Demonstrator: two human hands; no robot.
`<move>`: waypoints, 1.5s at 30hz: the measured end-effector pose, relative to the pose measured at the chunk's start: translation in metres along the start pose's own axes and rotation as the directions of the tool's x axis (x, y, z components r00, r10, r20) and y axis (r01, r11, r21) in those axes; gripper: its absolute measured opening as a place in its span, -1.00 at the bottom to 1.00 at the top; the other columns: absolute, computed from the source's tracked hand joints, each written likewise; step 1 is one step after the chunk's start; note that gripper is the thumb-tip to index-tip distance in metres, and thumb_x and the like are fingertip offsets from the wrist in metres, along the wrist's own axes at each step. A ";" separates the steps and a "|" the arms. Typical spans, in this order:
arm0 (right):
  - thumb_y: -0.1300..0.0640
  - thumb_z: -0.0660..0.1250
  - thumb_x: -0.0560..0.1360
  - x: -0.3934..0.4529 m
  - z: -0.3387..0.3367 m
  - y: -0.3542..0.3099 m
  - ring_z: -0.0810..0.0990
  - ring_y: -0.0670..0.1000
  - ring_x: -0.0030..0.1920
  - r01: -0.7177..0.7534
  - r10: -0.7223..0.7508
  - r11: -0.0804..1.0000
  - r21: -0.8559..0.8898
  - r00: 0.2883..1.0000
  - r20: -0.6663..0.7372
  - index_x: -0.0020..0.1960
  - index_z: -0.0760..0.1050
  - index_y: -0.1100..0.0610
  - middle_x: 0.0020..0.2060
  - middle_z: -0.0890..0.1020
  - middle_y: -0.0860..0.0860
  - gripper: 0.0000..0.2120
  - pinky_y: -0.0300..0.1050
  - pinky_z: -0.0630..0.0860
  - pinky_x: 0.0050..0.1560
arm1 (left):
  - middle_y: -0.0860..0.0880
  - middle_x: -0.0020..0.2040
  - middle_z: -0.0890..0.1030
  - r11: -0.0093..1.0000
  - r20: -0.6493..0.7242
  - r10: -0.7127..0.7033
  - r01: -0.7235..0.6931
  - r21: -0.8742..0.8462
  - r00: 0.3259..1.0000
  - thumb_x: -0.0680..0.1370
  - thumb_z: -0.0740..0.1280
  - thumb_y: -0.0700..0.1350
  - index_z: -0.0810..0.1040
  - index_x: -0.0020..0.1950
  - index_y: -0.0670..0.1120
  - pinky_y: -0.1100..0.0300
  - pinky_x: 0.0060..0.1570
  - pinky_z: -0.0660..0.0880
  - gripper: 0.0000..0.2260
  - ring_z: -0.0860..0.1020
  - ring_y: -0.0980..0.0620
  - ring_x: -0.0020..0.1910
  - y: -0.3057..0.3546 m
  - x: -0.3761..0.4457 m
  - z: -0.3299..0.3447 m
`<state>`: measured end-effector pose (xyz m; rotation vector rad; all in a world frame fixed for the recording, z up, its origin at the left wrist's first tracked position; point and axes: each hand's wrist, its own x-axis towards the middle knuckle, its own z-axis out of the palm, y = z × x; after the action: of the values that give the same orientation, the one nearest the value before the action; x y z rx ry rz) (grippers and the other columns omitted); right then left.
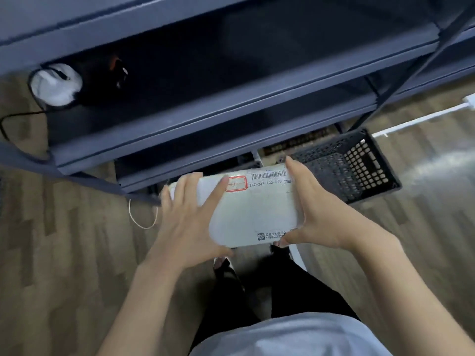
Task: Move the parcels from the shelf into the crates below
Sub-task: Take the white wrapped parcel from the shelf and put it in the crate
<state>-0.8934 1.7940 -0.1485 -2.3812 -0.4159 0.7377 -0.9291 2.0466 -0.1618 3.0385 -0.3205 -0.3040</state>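
Holding parcel nr black crate

We look down on a wood-plank floor in mixed brown tones, glare brightening it at the right. A dark blue metal rack fills the top. A black cable and a white cord cross the floor.
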 end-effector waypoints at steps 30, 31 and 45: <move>0.05 0.60 0.25 0.267 0.249 0.278 0.16 0.17 0.49 -0.085 0.180 0.963 -0.256 0.910 0.373 0.45 -0.53 -0.08 0.52 -0.29 -0.04 0.35 -0.01 0.23 0.39 | -0.30 0.33 0.25 0.962 0.162 -0.169 0.198 -0.187 0.972 -0.04 0.49 0.36 0.13 0.48 0.02 -0.34 0.21 0.22 0.17 0.25 -0.32 0.34 -0.033 0.118 0.465; 0.07 0.60 0.26 0.269 0.259 0.287 0.15 0.17 0.49 -0.105 0.208 0.956 -0.274 0.900 0.383 0.44 -0.54 -0.08 0.52 -0.29 -0.03 0.35 -0.01 0.23 0.39 | -0.29 0.33 0.24 0.958 0.167 -0.172 0.204 -0.200 0.971 -0.04 0.48 0.37 0.15 0.48 0.02 -0.33 0.20 0.23 0.17 0.23 -0.28 0.34 -0.028 0.118 0.480; 0.12 0.41 0.47 0.307 0.365 0.365 0.20 0.25 0.45 -0.334 0.413 0.909 -0.248 0.796 0.442 0.49 -0.48 0.06 0.52 -0.17 0.21 0.08 0.01 0.26 0.38 | 0.00 0.51 0.14 0.904 0.391 -0.097 0.246 -0.350 0.915 0.58 0.24 0.02 0.02 0.55 -0.04 -0.06 0.35 0.22 -0.38 0.11 -0.04 0.47 -0.049 0.153 0.609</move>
<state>-0.8251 1.8185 -0.7447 -2.4341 -0.1996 1.5636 -0.8959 2.0315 -0.7905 2.5973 0.0052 -0.8436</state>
